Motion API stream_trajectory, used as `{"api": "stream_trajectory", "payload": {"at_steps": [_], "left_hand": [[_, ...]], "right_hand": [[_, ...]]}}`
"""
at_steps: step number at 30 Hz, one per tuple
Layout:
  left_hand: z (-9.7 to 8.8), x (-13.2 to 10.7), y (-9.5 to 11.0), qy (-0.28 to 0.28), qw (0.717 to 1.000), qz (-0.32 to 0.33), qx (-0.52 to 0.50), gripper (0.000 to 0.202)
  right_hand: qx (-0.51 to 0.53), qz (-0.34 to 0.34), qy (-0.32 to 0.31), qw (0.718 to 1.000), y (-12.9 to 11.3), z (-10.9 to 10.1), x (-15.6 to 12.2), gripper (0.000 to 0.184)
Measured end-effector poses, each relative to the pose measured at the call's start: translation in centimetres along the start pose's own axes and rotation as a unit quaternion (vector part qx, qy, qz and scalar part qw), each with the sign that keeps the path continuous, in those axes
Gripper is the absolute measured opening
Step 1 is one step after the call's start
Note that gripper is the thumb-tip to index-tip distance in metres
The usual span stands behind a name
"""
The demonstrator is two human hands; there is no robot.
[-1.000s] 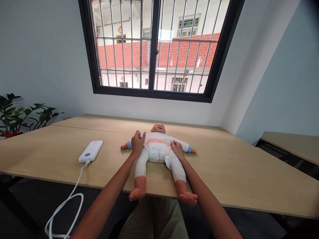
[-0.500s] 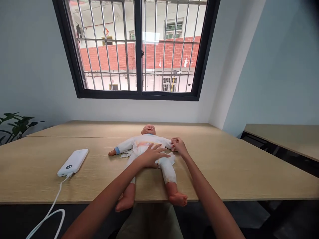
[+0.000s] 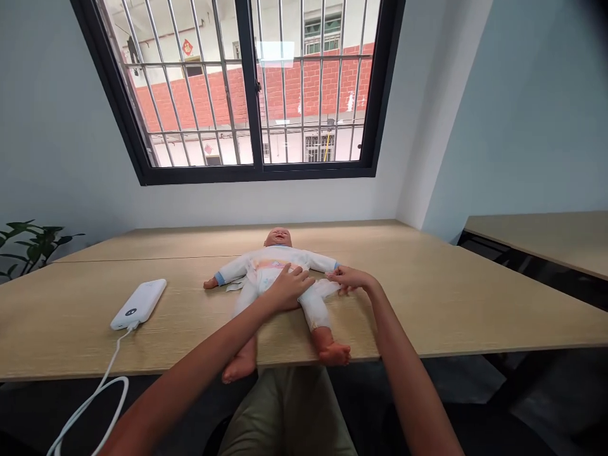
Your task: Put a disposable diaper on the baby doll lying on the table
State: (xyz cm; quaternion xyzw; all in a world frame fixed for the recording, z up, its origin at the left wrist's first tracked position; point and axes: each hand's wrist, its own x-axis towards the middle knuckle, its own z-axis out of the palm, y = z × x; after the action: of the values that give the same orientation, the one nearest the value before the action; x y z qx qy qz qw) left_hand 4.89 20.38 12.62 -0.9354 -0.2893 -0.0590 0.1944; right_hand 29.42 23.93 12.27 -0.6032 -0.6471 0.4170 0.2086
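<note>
A baby doll (image 3: 308, 259) in a white suit with blue cuffs lies on its back, its head away from me and its feet at the table's near edge. Around its hips is a white diaper (image 3: 268, 272) with a coloured print. My left hand (image 3: 288, 288) rests on the diaper's front, fingers stretched out over it. Beside the doll's cuff on the right, my right hand (image 3: 352, 278) has its fingers closed at the diaper's spread side flap (image 3: 327, 289). The fingers partly hide the doll's small hand there.
A white power bank (image 3: 139, 305) with a cable (image 3: 110, 366) hanging over the edge lies on the wooden table (image 3: 427, 297), left of the doll. A plant (image 3: 35, 244) stands at far left. Behind is a barred window (image 3: 256, 171); another table (image 3: 546, 237) is at right.
My right hand has shifted outward to the right, and the side flap now spreads out further beneath it. My left hand's fingers are drawn in a little. The view has tilted slightly.
</note>
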Motion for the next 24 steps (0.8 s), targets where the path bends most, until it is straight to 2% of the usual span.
{"api": "stream_trajectory", "payload": {"at_steps": [3, 5, 7, 11, 14, 17, 18, 21, 22, 24], "left_hand": [[0.0, 0.0, 0.0, 0.000, 1.000, 0.003, -0.003, 0.045], [-0.1, -0.1, 0.0, 0.003, 1.000, 0.007, -0.007, 0.045], [-0.1, -0.2, -0.1, 0.006, 1.000, 0.013, -0.013, 0.047], [0.2, -0.5, -0.4, 0.017, 0.999, 0.037, -0.036, 0.055], [0.4, -0.5, -0.6, 0.016, 0.996, 0.056, -0.064, 0.059], [0.3, -0.4, -0.5, 0.011, 0.994, 0.061, -0.085, 0.053], [0.3, -0.4, -0.5, 0.011, 0.994, 0.061, -0.087, 0.049], [0.3, -0.3, -0.5, 0.024, 0.994, 0.062, -0.085, 0.040], [0.4, -0.2, -0.5, 0.031, 0.994, 0.065, -0.086, 0.040], [0.6, -0.3, -0.5, 0.052, 0.992, 0.068, -0.097, 0.041]], "right_hand": [[0.047, 0.013, -0.070, 0.996, -0.5, 0.2, -0.9, 0.054], [0.112, -0.036, -0.084, 0.989, -0.9, 0.6, -1.0, 0.059], [0.183, -0.079, -0.055, 0.978, -1.2, 1.4, -0.6, 0.056], [0.263, -0.097, 0.040, 0.959, -1.7, 3.5, 1.1, 0.037], [0.277, -0.123, 0.036, 0.952, -1.6, 4.3, 2.0, 0.040], [0.275, -0.141, 0.001, 0.951, -1.2, 3.6, 2.2, 0.049], [0.258, -0.147, 0.019, 0.955, -1.1, 3.2, 2.1, 0.050], [0.155, -0.150, 0.154, 0.964, -0.6, 1.9, 1.7, 0.049], [0.124, -0.137, 0.174, 0.967, -0.4, 1.6, 1.5, 0.050], [0.094, -0.112, 0.140, 0.979, 0.0, 1.3, 1.2, 0.056]]}}
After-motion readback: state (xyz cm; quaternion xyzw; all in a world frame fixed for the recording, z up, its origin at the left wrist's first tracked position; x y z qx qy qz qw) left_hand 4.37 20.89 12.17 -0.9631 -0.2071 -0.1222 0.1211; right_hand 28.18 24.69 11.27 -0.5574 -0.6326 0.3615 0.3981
